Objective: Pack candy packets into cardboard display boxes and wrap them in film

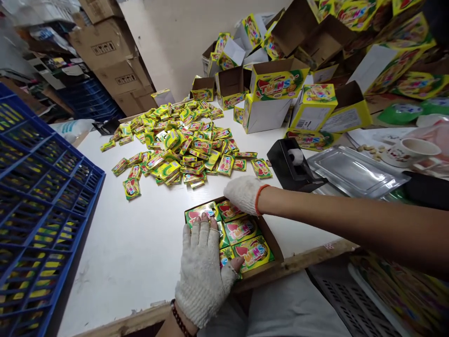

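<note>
A shallow cardboard box (274, 243) lies at the near table edge, filled with rows of yellow-green candy packets (253, 252). My left hand (202, 269), in a white fingerless knit glove, lies flat on the packets at the box's left side, fingers stretched out. My right hand (243, 193), also gloved, reaches in from the right and rests on the box's far edge, fingers curled down onto the packets there. Whether it grips one is hidden.
A big heap of loose candy packets (180, 145) covers the table's middle. Open printed cartons (277, 86) pile up behind. A black tape dispenser (293, 164), a metal tray (351, 171) and a cup (410, 152) sit right. A blue plastic crate (42, 206) stands left.
</note>
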{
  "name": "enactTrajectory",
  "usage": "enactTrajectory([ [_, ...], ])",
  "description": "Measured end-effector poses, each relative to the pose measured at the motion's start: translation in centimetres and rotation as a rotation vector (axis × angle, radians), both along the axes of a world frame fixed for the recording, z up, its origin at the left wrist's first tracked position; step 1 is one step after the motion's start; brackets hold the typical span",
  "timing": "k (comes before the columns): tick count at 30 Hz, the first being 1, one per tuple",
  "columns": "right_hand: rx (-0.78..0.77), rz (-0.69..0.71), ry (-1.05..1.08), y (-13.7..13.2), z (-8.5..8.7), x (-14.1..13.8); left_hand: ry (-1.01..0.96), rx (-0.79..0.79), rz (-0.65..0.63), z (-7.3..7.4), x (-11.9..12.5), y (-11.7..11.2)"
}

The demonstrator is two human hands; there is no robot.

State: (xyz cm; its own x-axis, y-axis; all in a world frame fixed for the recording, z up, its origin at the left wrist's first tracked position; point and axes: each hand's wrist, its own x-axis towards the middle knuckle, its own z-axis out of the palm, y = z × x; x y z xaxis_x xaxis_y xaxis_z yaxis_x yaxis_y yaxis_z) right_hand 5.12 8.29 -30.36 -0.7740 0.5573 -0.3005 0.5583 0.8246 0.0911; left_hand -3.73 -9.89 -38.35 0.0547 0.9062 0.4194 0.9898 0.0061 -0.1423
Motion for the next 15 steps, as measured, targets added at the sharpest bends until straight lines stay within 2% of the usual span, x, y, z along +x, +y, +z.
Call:
enactTrajectory([
  [5,0.132,0.125,0.063,-0.7,-2.6,1.6,-0.012,-0.005,-0.007,0.3,0.0,0.2],
  [10,0.114,0.215,0.007,-1.2,-3.9,1.4,-0.058,-0.026,0.005,0.4,0.1,0.1],
  [12,0.122,0.219,0.004,-1.8,-4.3,1.2,-0.074,-0.023,0.008,0.4,0.0,0.1],
  [15,0.168,0.142,0.008,-3.1,-5.4,1.0,-0.120,-0.036,0.005,0.3,0.0,0.2],
])
